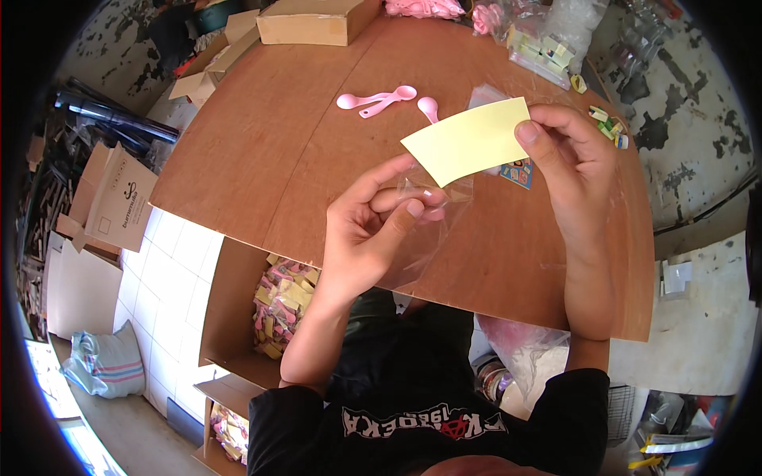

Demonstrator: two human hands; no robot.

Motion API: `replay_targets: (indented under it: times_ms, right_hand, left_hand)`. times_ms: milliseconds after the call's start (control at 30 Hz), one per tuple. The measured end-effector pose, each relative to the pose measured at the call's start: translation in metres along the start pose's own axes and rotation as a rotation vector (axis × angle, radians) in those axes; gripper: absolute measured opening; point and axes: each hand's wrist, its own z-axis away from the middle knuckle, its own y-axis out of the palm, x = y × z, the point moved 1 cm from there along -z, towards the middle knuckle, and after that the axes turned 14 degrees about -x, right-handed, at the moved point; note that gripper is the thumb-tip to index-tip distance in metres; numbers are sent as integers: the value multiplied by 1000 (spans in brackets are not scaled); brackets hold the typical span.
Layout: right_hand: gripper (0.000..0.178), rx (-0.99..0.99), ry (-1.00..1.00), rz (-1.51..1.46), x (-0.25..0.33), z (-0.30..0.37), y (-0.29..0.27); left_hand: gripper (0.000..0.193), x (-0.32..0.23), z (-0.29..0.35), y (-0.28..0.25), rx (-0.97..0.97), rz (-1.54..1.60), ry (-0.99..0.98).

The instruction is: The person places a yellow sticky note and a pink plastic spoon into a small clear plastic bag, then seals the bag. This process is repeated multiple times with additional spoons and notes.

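My right hand (573,163) pinches a pale yellow paper card (468,141) between thumb and fingers, holding it up over the brown wooden table (254,159). Closed on a clear plastic bag (421,242), my left hand (373,218) is just below the card's left corner, and the bag hangs down from the fingers. Beyond the hands, two pink measuring spoons (379,101) lie crossed on the tabletop. Another pink spoon (429,109) is partly hidden behind the card. Under the card a small blue printed sheet (519,174) and some clear plastic packaging (486,96) show in part.
At the table's far edge are a cardboard box (313,22), pink items (425,8) and yellow card stacks (540,54). Small coloured pieces (609,127) sit at the right edge. Below the left edge, an open carton (230,305) holds several filled packets (284,305).
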Motion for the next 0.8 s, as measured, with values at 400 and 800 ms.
replay_targets:
  times_ms: [400, 800]
  right_hand:
    - [13, 131, 157, 60, 3, 2, 3]
    - [7, 377, 107, 191, 9, 7, 13]
  left_hand:
    - [47, -1, 1, -7, 26, -71, 32]
    - [44, -10, 0, -1, 153, -157, -132]
